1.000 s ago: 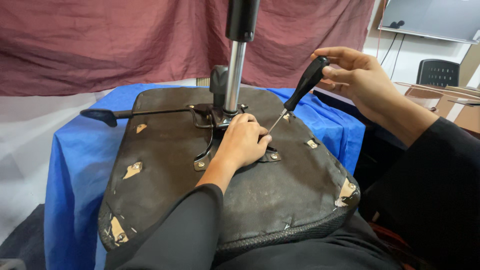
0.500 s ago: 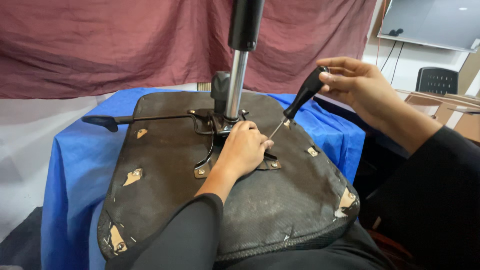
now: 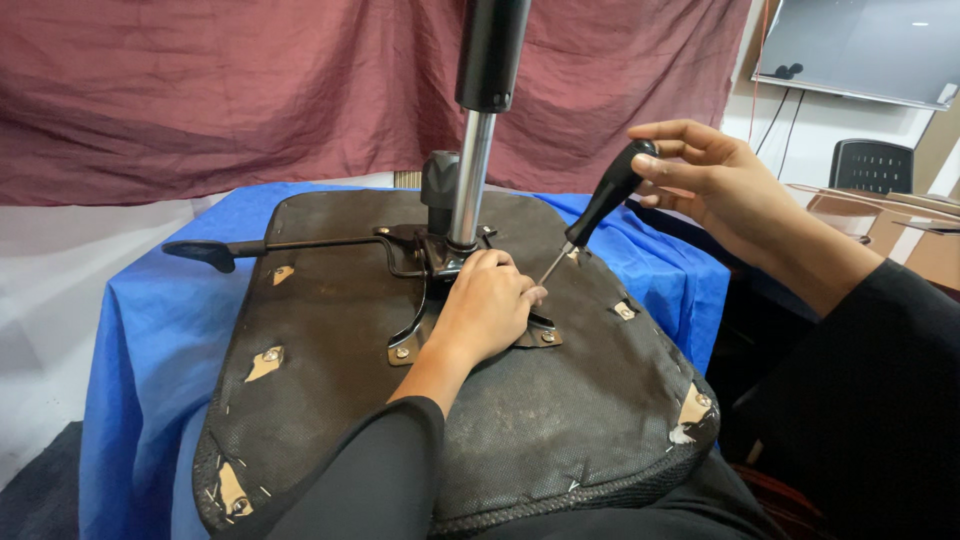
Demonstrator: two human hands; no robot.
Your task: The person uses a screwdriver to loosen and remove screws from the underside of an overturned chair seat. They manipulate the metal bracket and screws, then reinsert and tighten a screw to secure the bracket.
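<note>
An upturned black office chair seat (image 3: 330, 350) lies on a blue-covered table, underside up. A metal mechanism plate (image 3: 415, 335) is bolted at its middle, with a gas-lift column (image 3: 472, 170) rising from it. My left hand (image 3: 485, 310) rests on the plate beside the column, fingers curled at the tip of a screwdriver. My right hand (image 3: 715, 180) grips the black handle of that screwdriver (image 3: 595, 215), which slants down to the left toward the plate.
A black adjustment lever (image 3: 215, 250) sticks out left from the mechanism. The blue cloth (image 3: 140, 330) drapes over the table edges. A maroon curtain (image 3: 200, 90) hangs behind. A dark chair (image 3: 870, 165) and a wall screen (image 3: 860, 50) are at the right.
The screwdriver handle has turned slightly in my right hand. My left hand stays on the plate by the screwdriver tip.
</note>
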